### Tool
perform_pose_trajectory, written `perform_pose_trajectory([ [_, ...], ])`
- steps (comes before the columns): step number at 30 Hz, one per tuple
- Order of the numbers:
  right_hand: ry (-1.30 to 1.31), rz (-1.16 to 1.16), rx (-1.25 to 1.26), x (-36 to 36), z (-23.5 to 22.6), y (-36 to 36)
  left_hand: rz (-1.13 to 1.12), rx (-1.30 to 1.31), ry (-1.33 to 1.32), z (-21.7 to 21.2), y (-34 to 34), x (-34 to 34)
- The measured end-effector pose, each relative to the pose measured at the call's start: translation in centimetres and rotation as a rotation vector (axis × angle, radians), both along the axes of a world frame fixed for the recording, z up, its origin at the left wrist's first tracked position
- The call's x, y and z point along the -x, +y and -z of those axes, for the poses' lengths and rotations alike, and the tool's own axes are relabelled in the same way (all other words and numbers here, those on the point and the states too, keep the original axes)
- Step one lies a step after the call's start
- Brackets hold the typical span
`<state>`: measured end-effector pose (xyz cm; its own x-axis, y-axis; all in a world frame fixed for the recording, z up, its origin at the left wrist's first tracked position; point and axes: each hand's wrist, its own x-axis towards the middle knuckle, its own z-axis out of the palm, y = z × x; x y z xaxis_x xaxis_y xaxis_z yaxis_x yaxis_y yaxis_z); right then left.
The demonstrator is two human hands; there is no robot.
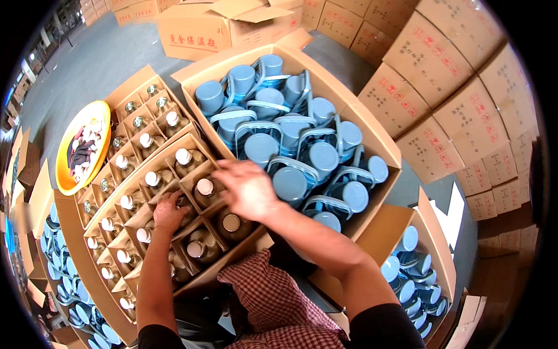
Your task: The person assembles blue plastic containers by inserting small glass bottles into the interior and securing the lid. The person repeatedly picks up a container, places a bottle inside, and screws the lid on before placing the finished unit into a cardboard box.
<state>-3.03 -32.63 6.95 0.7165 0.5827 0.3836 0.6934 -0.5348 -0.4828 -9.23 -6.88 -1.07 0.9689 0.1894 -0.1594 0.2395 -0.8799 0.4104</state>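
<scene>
A divided cardboard box (224, 256) stands before me, its compartments holding brown-tinted glass bottles, many topped with white caps. My left hand (168, 214) reaches into one compartment, its fingers curled at the neck of a glass bottle (185, 205); the hand hides part of it. Over the box's right side hovers my right hand (249, 187), smeared by motion, with fingers apart and nothing visible in them. Just beside its fingertips is a white-capped bottle (205, 187). Another capped bottle (231, 223) sits in the compartment below that hand.
Beyond the bottles, a large carton (372, 136) holds several blue handled flask shells (261, 148). A yellow basin (64, 180) of small white pieces rests at the left. More blue shells fill boxes at lower right (415, 262) and lower left. Stacked cartons (430, 64) rise at the right.
</scene>
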Motion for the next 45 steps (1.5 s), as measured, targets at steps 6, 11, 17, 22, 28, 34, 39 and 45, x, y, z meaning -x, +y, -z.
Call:
perform_pose_trajectory([
  [6, 0.118, 0.666, 0.210, 5.8, 2.7, -18.5, -0.112, 0.276, -0.337, -3.7, -3.1, 6.2],
  [11, 0.037, 0.487, 0.332, 11.6, 3.3, -21.0, -0.069, 0.338, -0.385, -7.2, -6.0, 15.2],
  [17, -0.178, 0.419, 0.148, 12.1, -1.1, -20.7, -0.077, 0.418, -0.401, -11.3, -7.5, 21.6],
  [22, -0.286, 0.435, -0.133, 16.1, -19.5, -21.0, 0.145, 0.410, -0.454, -13.1, -10.9, 25.5],
  [28, -0.260, 0.331, -0.752, 22.5, -27.0, -24.8, 0.348, 0.571, -0.346, -10.9, -15.8, 25.8],
  [34, 0.817, 0.306, -1.101, 25.8, -12.7, -19.4, -0.467, 1.854, -0.569, -8.3, -12.6, 24.4],
  [39, 1.699, -0.003, -0.791, 35.4, -4.4, -12.6, -0.384, 2.157, -0.968, -8.0, -5.1, 28.5],
  [45, 1.583, -0.594, 0.203, 32.6, -14.5, -11.8, -0.419, 1.324, -0.652, -3.1, -5.8, 32.1],
])
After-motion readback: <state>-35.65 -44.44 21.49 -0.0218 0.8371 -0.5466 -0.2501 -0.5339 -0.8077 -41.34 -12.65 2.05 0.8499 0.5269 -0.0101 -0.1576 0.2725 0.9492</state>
